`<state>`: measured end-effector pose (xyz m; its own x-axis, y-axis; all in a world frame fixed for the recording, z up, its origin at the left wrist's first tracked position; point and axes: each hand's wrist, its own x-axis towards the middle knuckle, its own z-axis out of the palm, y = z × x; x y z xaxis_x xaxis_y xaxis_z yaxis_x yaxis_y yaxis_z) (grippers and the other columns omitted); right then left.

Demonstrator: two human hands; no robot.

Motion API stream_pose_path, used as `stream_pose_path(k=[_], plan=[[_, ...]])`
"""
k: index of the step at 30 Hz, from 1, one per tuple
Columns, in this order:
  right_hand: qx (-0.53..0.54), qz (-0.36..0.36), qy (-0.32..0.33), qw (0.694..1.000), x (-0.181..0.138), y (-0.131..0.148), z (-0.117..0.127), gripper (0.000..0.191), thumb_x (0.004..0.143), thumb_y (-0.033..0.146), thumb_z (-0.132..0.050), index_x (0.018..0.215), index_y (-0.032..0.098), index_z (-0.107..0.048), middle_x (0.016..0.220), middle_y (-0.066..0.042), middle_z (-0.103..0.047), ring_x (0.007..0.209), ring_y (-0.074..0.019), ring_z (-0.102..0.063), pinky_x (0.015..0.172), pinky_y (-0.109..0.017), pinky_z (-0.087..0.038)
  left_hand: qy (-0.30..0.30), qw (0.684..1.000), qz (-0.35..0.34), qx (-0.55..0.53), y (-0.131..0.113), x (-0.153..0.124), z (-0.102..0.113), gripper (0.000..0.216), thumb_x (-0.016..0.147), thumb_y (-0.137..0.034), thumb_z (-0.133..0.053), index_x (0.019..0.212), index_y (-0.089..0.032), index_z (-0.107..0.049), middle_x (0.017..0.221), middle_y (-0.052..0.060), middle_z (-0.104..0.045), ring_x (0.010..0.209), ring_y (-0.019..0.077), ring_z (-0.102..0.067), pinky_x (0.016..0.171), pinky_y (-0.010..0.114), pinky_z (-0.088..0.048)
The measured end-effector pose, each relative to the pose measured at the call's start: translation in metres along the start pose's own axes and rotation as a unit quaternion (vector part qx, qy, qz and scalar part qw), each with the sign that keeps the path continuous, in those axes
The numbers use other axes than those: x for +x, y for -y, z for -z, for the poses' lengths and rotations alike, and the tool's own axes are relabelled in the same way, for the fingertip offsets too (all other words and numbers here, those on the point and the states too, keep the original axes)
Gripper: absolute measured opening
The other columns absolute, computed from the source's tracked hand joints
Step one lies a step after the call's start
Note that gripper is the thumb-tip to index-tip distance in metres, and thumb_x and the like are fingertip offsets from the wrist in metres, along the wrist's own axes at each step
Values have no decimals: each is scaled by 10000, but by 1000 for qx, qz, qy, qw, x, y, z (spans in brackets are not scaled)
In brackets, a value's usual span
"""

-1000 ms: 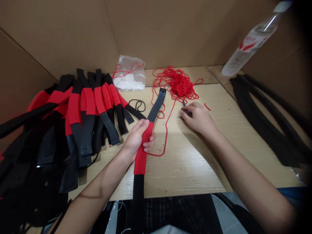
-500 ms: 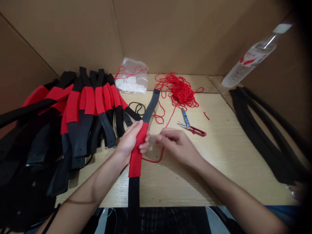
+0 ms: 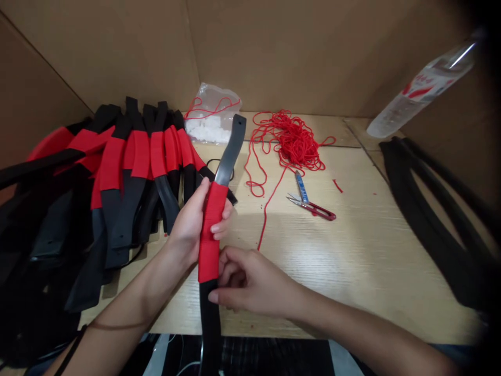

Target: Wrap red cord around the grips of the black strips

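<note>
Over the tabletop, black strap nearly upright in the left grip, pressed closed around its red sleeve; right grip loosely spread at the sleeve's lower end, contact unclear. Best kept firm and straight, without twisting. Bottle label: red marks, nothing legible.

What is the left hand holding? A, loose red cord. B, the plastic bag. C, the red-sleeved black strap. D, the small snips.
C: the left hand is wrapped around the red sleeve of the black strap, while the red cord lies on the table.
</note>
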<state>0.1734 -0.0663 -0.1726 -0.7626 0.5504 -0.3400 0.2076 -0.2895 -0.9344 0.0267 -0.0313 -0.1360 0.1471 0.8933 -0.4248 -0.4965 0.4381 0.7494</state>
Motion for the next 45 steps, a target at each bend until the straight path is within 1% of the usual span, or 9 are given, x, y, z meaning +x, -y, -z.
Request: stream_pose_path(k=[2, 8, 23, 29, 32, 36, 40, 43, 45], plan=[[12, -8, 24, 1000, 1, -2, -1, 209, 778, 266, -732, 826, 180, -548, 633, 70, -571, 516, -75, -562, 497, -186, -416, -11, 1000, 9, 19, 0, -1, -2, 589, 978, -536, -282, 588, -150, -496, 440, -16, -418, 271, 37, -311, 286, 144, -276], [-60, 27, 18, 998, 0, -2, -3, 186, 795, 279, -707, 775, 175, -554, 647, 54, -585, 516, -70, -547, 495, -187, -411, -30, 997, -20, 61, 1, -5, -8, 367, 967, -458, -357, 895, -182, -587, 440, -30, -495, 243, 66, -322, 257, 151, -289], [-91, 26, 18, 995, -1, 0, -2, 193, 795, 301, -702, 772, 179, -554, 651, 40, -577, 548, -88, -527, 495, -201, -364, 2, 990, -96, 108, 7, -6, -7, 247, 961, -350, -429, 768, -236, -323, 494, -54, -541, 262, 60, -337, 261, 136, -282], [-39, 28, 18, 999, 0, -4, -3, 195, 804, 288, -697, 782, 172, -542, 654, 44, -551, 553, -78, -514, 504, -192, -372, -3, 986, -129, 109, 7, -3, -4, 209, 973, -353, -417, 815, -239, -341, 536, -55, -595, 259, 51, -354, 263, 124, -296], [20, 45, 17, 999, 1, -5, -3, 178, 839, 292, -668, 814, 168, -542, 686, 36, -550, 578, -81, -533, 512, -191, -396, 4, 986, -142, 91, 6, -2, -4, 175, 948, -389, -481, 919, -238, -397, 671, -15, -683, 298, 56, -427, 289, 141, -357], [119, 62, 14, 991, 1, -1, 0, 204, 863, 336, -648, 910, 163, -551, 711, 27, -552, 587, -89, -564, 489, -183, -430, 79, 989, -119, 47, 5, -6, -2, 408, 818, -411, -658, 1123, -212, -474, 983, 81, -737, 545, 128, -646, 467, 227, -536], [178, 103, -10, 979, -2, 4, 7, 310, 891, 382, -623, 1104, 185, -515, 782, 12, -605, 644, -100, -619, 530, -189, -467, 202, 976, -84, 12, 6, -8, 4, 698, 657, -245, -759, 1297, -156, -494, 1143, 152, -707, 943, 232, -692, 763, 300, -589], [178, 134, -32, 974, -4, 7, 14, 377, 912, 410, -599, 1192, 192, -473, 786, 3, -623, 698, -119, -636, 569, -206, -487, 290, 955, -61, 21, 10, -6, 10, 758, 661, -184, -748, 1372, -205, -484, 1326, 165, -612, 917, 246, -696, 690, 313, -597], [178, 156, -38, 971, -5, 9, 18, 398, 915, 401, -598, 1225, 192, -462, 811, 1, -608, 725, -119, -622, 593, -214, -506, 310, 949, -51, 34, 13, -5, 13, 742, 708, -166, -730, 1398, -254, -470, 1388, 159, -558, 852, 236, -705, 598, 297, -587]])
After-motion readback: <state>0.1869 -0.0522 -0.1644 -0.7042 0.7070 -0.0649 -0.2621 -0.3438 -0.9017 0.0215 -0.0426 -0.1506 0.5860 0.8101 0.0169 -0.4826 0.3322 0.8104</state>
